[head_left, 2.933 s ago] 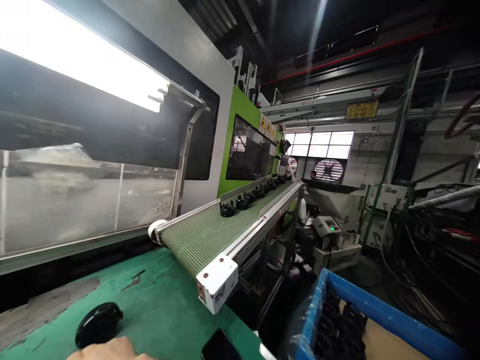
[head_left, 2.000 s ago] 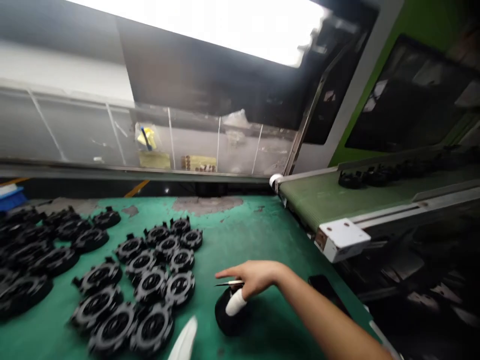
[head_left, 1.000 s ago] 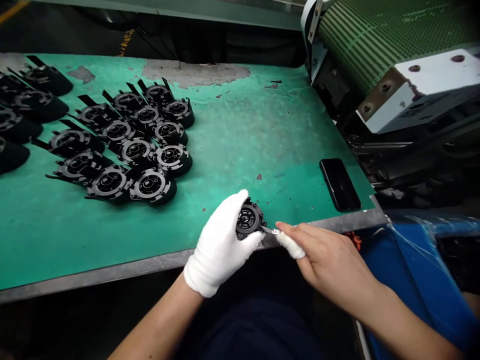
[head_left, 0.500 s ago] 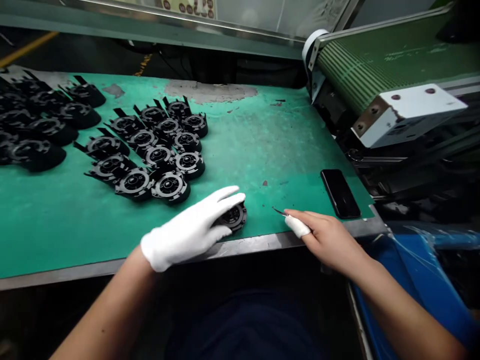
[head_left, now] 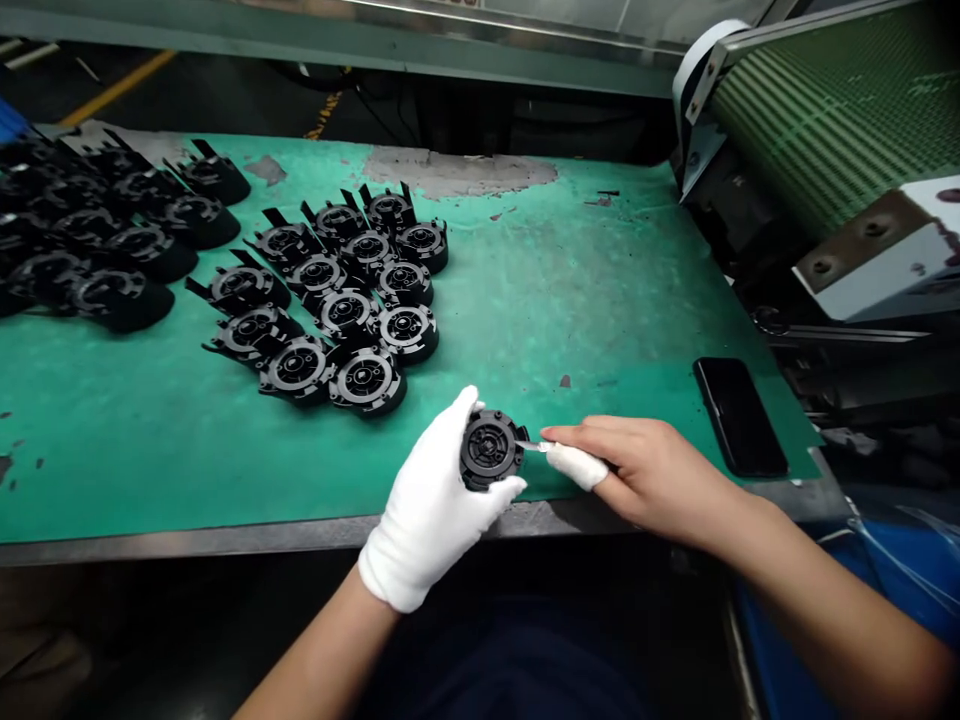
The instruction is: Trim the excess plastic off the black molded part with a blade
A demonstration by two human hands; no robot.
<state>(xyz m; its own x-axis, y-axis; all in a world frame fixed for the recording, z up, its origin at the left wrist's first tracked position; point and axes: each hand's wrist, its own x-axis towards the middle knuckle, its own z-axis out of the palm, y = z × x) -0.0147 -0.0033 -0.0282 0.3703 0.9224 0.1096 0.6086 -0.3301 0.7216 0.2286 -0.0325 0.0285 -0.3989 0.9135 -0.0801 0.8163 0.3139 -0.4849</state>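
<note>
- Holding a round black plastic part by its rim, the left hand, in a white glove, keeps it just above the near edge of the green bench.
- The left fingers are closed around the part, thumb below and the others behind it.
- The right hand pinches a small blade between thumb and a taped fingertip; its tip touches the right side of the part.
- The part looks stiff and light, probably not slippery in the glove; the rim seems the safest place to take it, away from the thin side tabs.
- Its face shows concentric rings and spokes, matte black.
- Many similar parts lie in a cluster to the left, and a phone lies to the right.
</note>
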